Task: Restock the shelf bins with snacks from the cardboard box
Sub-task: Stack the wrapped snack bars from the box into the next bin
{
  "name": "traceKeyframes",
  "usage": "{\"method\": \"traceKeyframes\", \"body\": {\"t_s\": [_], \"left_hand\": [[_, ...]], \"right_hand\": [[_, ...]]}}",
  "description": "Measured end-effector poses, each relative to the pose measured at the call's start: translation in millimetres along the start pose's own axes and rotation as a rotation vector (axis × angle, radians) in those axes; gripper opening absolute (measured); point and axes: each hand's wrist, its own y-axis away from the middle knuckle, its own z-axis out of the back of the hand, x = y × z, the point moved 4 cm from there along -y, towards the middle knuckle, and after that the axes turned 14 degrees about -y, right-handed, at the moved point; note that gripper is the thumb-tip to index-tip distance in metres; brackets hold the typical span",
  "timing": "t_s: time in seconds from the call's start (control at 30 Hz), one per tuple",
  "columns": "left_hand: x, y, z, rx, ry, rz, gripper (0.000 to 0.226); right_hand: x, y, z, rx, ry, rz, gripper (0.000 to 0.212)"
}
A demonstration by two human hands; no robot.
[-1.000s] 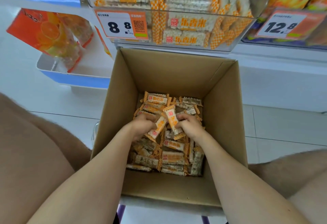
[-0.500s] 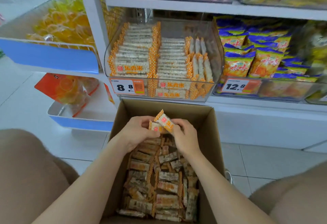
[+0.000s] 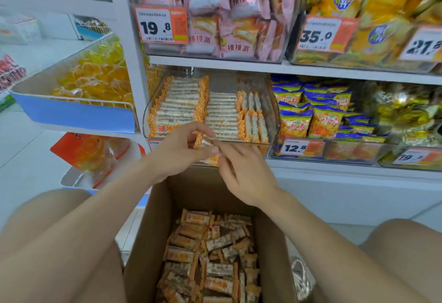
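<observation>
Two bare hands meet just above the far wall of an open cardboard box (image 3: pixel 143 243), in front of a shop's snack shelf (image 3: pixel 311 69); the left hand (image 3: pixel 177 152) has its fingers (image 3: pixel 203 130) curled round a few small orange-edged held bars (image 3: pixel 205 143), thumb underneath; the right hand (image 3: pixel 246 173), just right of it, reaches in with its fingers (image 3: pixel 224 149) bent against the same bars, pinching their near end, though blur hides the exact grip. The box sits low between the person's bare thighs, and its floor is covered with loose bars (image 3: pixel 215 269) of the same kind, lying at all angles. Straight beyond the box, one shelf level up from the floor, a clear bin (image 3: pixel 271 116) holds stacked bars (image 3: pixel 181 109) in neat flat rows, with a few standing on edge at its right side; the raised hands cover the bin's front lip. Beyond the box and to its right, blue-and-orange bags (image 3: pixel 311 116) fill the next bin, behind a tag (image 3: pixel 296 147) reading 12.8. Higher beyond the box, pink packs (image 3: pixel 229 15) crowd the shelf above, tagged 19.8. Beyond the box and to its left, a blue-fronted tray carries yellow jelly cups (image 3: pixel 95 75); lower and nearer the box on that side, an orange packet (image 3: pixel 81 149) lies in another tray.
</observation>
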Motion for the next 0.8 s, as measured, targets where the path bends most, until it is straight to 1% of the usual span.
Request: {"method": "traceKeyframes", "body": {"t_s": [0.07,0.13,0.23,0.3,0.37,0.43,0.47,0.53,0.57,0.63,0.7,0.8], "left_hand": [[-12.6,-3.4,10.5,-0.057,-0.022,-0.042,0.020],[-20.3,-7.1,20.5,-0.101,-0.051,-0.087,0.017],[-20.2,-13.4,26.8,-0.101,-0.045,-0.128,0.019],[-20.8,-18.1,27.3,-0.109,-0.015,-0.159,0.022],[-21.9,-25.1,29.3,-0.132,-0.016,-0.212,0.027],[-16.8,-36.0,33.0,-0.196,-0.073,-0.222,0.035],[-13.4,-41.3,35.9,-0.263,-0.154,-0.214,0.040],[-5.2,-52.5,42.7,-0.406,-0.382,-0.185,0.051],[-0.2,-59.7,45.0,-0.427,-0.488,-0.160,0.056],[11.2,-76.6,46.1,-0.366,-0.686,-0.114,0.067],[21.9,-93.5,42.8,-0.279,-0.830,-0.080,0.079],[27.2,-109.6,34.0,-0.223,-0.936,-0.044,0.087]], "right_hand": [[-2.7,-13.6,11.7,0.066,-0.111,-0.101,0.044],[-5.3,-25.3,21.7,0.153,-0.164,-0.169,0.046],[-5.6,-38.0,37.1,0.294,-0.062,-0.158,0.050],[-6.1,-45.0,44.7,0.343,0.020,-0.144,0.052],[-4.8,-54.9,48.2,0.364,-0.011,-0.133,0.049],[-8.6,-69.7,47.9,0.331,-0.070,-0.150,0.044],[-14.3,-78.3,46.7,0.286,-0.054,-0.169,0.044],[-29.0,-96.7,42.4,0.174,0.068,-0.229,0.046],[-37.0,-105.5,38.4,0.129,0.150,-0.264,0.046],[-52.2,-123.2,28.1,0.105,0.340,-0.345,0.048],[-68.9,-140.2,18.8,0.114,0.489,-0.430,0.056],[-95.5,-163.3,10.6,0.096,0.558,-0.535,0.065]]}}
